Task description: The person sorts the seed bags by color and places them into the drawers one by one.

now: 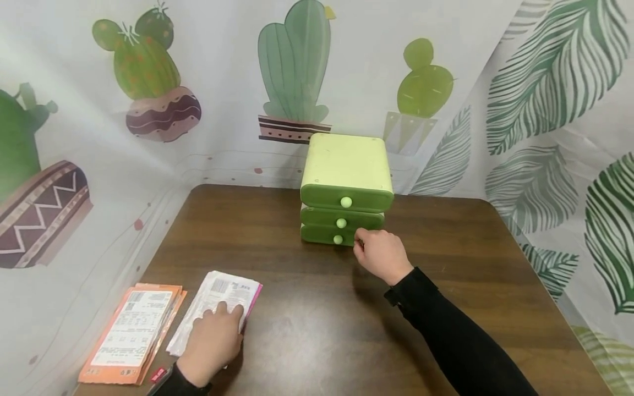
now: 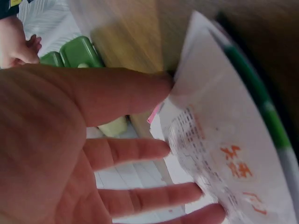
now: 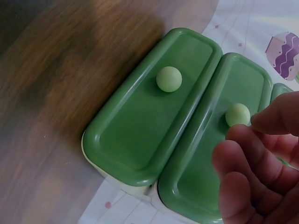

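Note:
Fingers down, my left hand [image 1: 213, 341] rests on a stack of flat white packets [image 1: 223, 289] with barcode printing and a pink edge. In the left wrist view, the straight thumb [image 2: 135, 91] is at the edge of the packets [image 2: 229, 116], and the other fingertips touch the printed face. A small green drawer unit [image 1: 346, 165] with three round-knobbed drawers stands at the back. My right hand [image 1: 383, 256] is by its lower right corner, fingers loosely curled around nothing. The thumb and index fingertip overlap the middle knob [image 3: 238, 114] in the right wrist view.
Left of the white packets lies a stack of orange packets [image 1: 131, 330] with white printed panels. A small red tag [image 1: 158, 375] is near the left sleeve. The brown wooden table [image 1: 317, 330] meets a cloth backdrop [image 1: 223, 82] printed with cacti and leaves.

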Demonstrator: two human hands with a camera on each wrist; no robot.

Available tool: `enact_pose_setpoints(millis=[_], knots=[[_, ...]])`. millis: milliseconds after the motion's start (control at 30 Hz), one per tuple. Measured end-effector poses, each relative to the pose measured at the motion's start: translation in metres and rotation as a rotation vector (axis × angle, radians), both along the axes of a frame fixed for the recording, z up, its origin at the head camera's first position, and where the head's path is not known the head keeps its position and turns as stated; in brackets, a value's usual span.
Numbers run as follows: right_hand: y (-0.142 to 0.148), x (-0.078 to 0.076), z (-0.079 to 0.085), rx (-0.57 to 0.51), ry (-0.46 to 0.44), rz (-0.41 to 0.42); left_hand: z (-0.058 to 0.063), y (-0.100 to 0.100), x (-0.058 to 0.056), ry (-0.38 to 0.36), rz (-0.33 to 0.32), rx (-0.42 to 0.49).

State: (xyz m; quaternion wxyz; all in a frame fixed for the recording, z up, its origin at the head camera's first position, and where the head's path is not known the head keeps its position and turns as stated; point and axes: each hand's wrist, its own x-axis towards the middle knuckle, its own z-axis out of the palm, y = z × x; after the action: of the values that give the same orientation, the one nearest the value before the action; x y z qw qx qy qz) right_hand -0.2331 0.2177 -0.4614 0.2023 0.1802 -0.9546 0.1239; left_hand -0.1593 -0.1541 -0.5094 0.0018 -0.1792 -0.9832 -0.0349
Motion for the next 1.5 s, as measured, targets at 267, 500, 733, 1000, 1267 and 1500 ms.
enact_pose_setpoints(millis=[267,500,733,1000,1267,1500], knots=[[-0.008,-0.004,-0.002,-0.014,-0.018,-0.011,-0.003,0.01,-0.004,0.032,-0.2,0.063],[-0.01,-0.008,-0.002,-0.031,-0.017,-0.017,-0.013,0.026,-0.003,0.109,-0.537,0.135],[-0.015,-0.015,-0.003,-0.003,-0.014,-0.037,-0.009,0.071,0.013,0.167,-0.803,0.123],[-0.024,-0.021,-0.007,0.024,-0.022,-0.045,-0.009,0.114,0.028,0.05,-1.0,0.049],[-0.033,-0.03,-0.007,0.051,-0.082,-0.074,0.009,0.123,0.015,0.001,-1.063,0.045],[-0.037,-0.039,-0.013,0.082,-0.015,-0.085,0.071,0.12,-0.067,0.324,-0.882,0.364]])
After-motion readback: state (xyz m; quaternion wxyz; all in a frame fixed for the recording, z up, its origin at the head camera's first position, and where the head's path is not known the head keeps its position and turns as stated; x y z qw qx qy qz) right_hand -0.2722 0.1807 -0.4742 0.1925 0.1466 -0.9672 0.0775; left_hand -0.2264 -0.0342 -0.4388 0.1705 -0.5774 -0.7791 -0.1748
